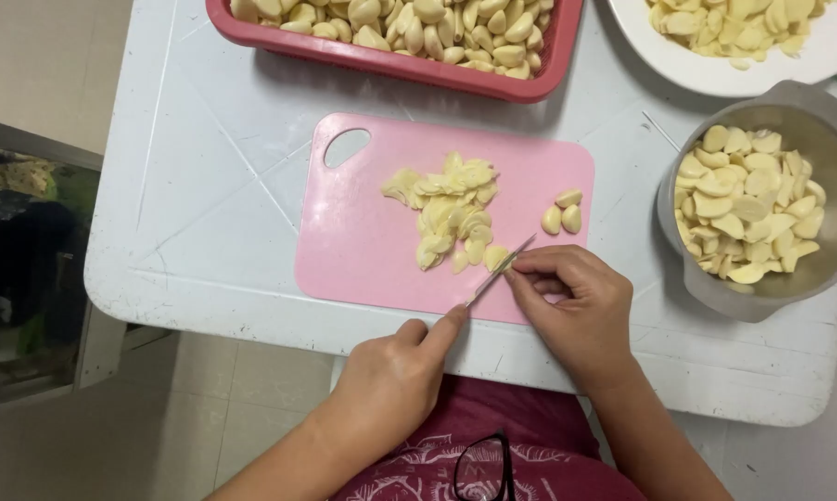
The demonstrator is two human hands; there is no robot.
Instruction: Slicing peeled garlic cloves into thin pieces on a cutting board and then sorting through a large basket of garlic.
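Garlic work fills the head view, the only one. The left hand (395, 376) is closed around the handle of a thin knife (502, 271), forefinger laid along the blade's back; the handle itself is hidden in the fist. The blade slants up and right, its tip near the right hand. The right hand (576, 306) has its fingertips drawn together, pinching a clove (498, 257) against the pink board (363, 250) at the near edge of a heap of slices (451, 209). Three whole cloves (562, 213) lie just right of the heap.

The clove looks light, firm and smooth; peeled like this, it is likely slippery and apt to roll, so the hold belongs on its rounded back, fingertips curled away from the edge. The slices would be thin and brittle, probably sticky.

Farther off on the white worktop (205, 186) sit a red basket (548, 65) of peeled cloves, a white plate (696, 70) with more, and at right a steel bowl (836, 232) full of them. Glasses (483, 468) hang at the person's chest.
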